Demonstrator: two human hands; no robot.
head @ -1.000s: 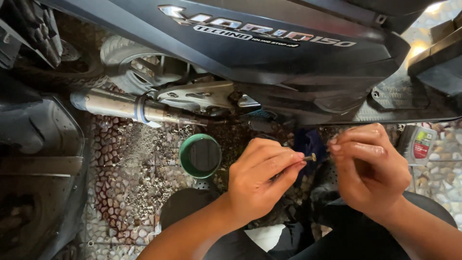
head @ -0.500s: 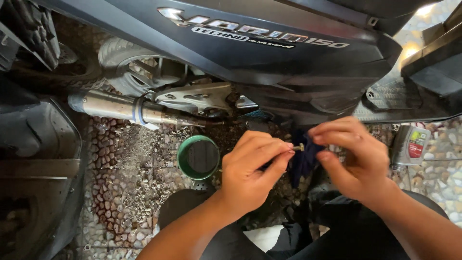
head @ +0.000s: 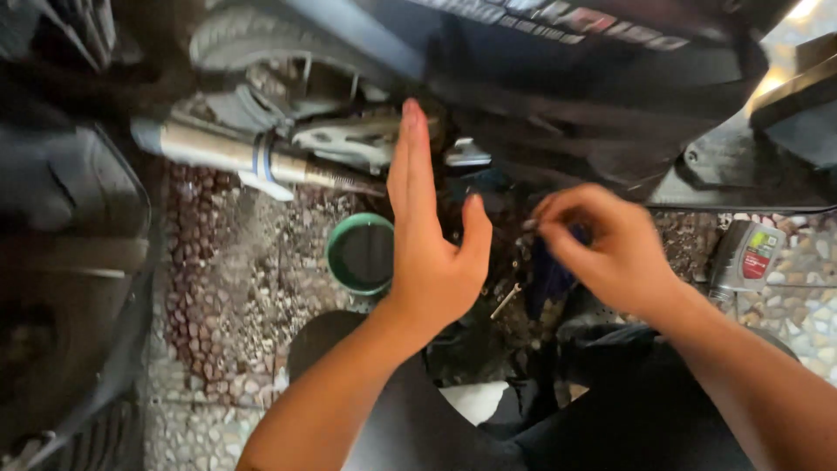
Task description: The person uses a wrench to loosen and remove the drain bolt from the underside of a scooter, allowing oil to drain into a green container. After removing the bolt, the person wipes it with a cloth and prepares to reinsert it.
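Left hand [head: 429, 235] is reaching, flat and fully open with fingers straight, toward the scooter's underside [head: 558, 96], gripping nothing. Right hand [head: 602, 249] is pinching its fingertips on a small part [head: 529, 224], too blurred to identify, above a blue rag [head: 551, 275]. A green-rimmed container [head: 360, 254] is sitting on the pebbled floor just beside the left hand, below the exhaust pipe [head: 235, 155].

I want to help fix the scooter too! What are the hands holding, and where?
The left hand is open, holding nothing. The right hand has its fingertips pinched together near a blue cloth; what they pinch is too small to tell.
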